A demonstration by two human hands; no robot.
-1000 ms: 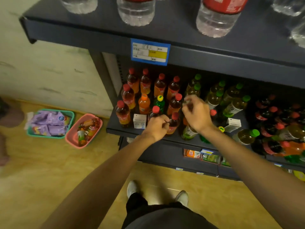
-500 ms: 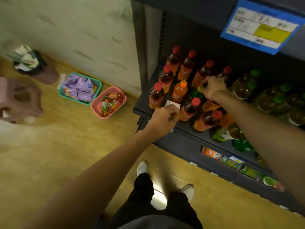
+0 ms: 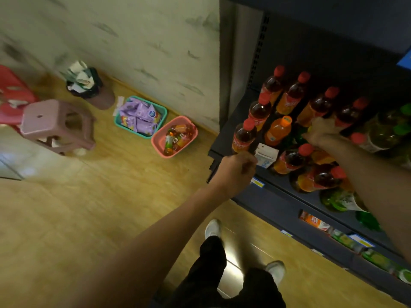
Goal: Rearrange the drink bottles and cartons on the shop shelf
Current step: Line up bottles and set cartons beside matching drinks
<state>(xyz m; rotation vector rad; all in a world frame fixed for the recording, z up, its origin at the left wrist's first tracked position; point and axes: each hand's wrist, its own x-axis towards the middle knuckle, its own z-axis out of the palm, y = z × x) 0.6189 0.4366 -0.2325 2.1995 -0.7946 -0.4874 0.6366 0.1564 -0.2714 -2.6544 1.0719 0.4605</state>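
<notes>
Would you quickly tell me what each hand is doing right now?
Left hand: closed, pinching the small white carton.
Right hand: down among the bottles; grip cannot be told.

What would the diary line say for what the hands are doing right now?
left hand: fist beside small white carton | right hand: among bottles, grip unclear | orange bottle: upright

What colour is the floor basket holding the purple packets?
Teal green basket, seen best in the head view.
</notes>
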